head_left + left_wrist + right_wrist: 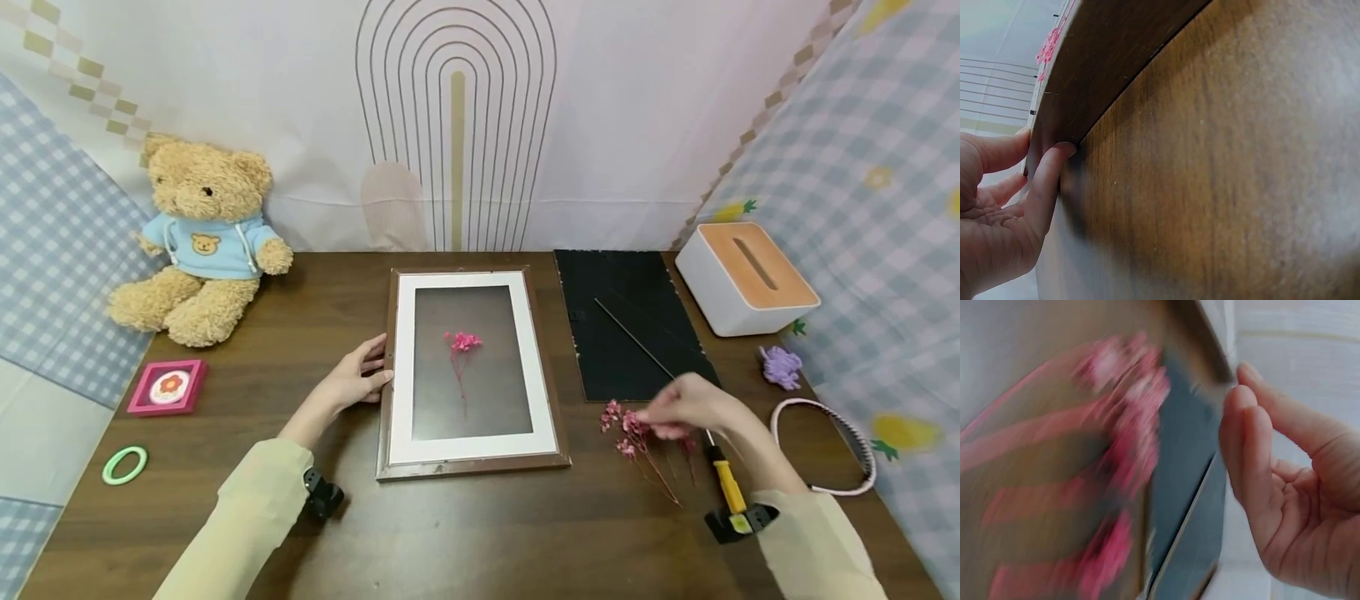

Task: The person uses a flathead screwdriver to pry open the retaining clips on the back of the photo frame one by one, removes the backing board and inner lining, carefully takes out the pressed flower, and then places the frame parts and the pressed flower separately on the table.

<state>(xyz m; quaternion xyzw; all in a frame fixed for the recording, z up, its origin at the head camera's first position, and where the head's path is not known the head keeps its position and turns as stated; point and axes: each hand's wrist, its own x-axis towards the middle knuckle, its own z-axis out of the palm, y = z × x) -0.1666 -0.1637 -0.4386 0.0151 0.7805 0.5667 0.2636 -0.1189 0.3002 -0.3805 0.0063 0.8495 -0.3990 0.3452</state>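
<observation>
A picture frame (564, 459) with a white mat lies in the middle of the table, a sprig of pink flowers (462, 342) on its dark centre. The left hand (362, 371) rests against the frame's left side, fingertips touching the brown edge (1075, 81) in the left wrist view. Over a loose bunch of pink dried flowers (628, 425) on the right hovers the right hand (690, 406), thumb and fingertips brought close together. The right wrist view shows this hand (1291, 487) with nothing visible between its fingertips; the flowers beside it are blurred.
Behind the right hand lie a black backing board (622, 350) and a yellow-handled screwdriver (727, 483). A tissue box (716, 287), a purple object (781, 367) and a headband (846, 492) stand right. A teddy bear (213, 250), pink box (197, 392) and green ring (109, 475) are left.
</observation>
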